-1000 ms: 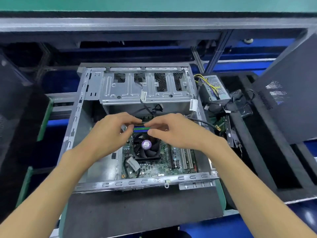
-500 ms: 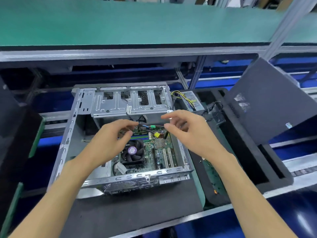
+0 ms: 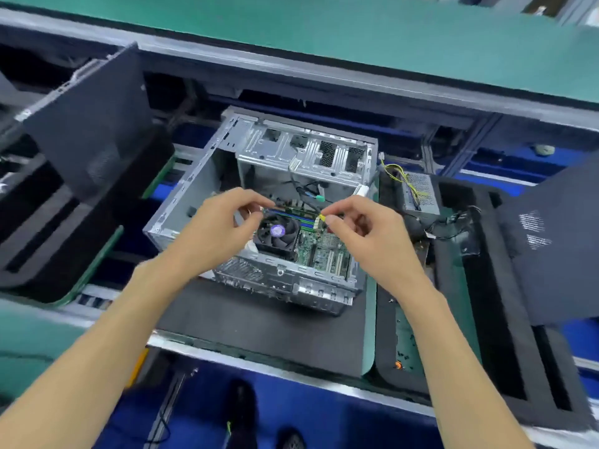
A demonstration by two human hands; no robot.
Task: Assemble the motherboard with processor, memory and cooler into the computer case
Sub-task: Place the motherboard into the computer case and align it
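The silver computer case (image 3: 181, 205) lies open on a black foam mat (image 3: 259, 325). Inside it sits the green motherboard (image 3: 324, 254), carrying a black cooler fan (image 3: 278, 233) with a purple sticker. Behind the fan, a memory module (image 3: 291, 209) stands over the blue and green slots. My left hand (image 3: 220, 228) pinches the module's left end with thumb and forefinger. At the right end my right hand (image 3: 359, 228) pinches with thumb and forefinger, beside a small yellow part (image 3: 321, 217). The processor is hidden under the cooler.
The drive cage (image 3: 308, 153) spans the case's far side, with black cables and a green plug (image 3: 319, 198) hanging below. A power supply (image 3: 418, 192) with yellow wires lies in the foam tray on the right. Black panels lean at left (image 3: 90, 124) and right (image 3: 557, 247).
Half a second ago both hands had lifted apart above the board. Now they have come back down to the module's two ends. My head has swung, so the case looks turned.
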